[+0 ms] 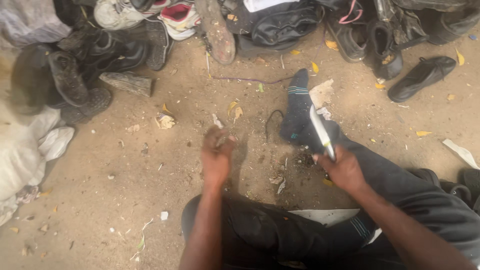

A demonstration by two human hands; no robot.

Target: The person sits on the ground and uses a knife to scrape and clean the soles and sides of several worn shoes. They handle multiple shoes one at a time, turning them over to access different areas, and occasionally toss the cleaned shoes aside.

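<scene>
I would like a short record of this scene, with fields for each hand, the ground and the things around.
left hand: left hand closed on something small, too blurred to identify
right hand: right hand grips a long pale flat blade-like tool, pointing up
foot: dark sock with light stripes, leg stretched forward
ground: sandy dirt ground with yellow dry leaves
around: pile of worn dark shoes; single black leather shoe at the right
</scene>
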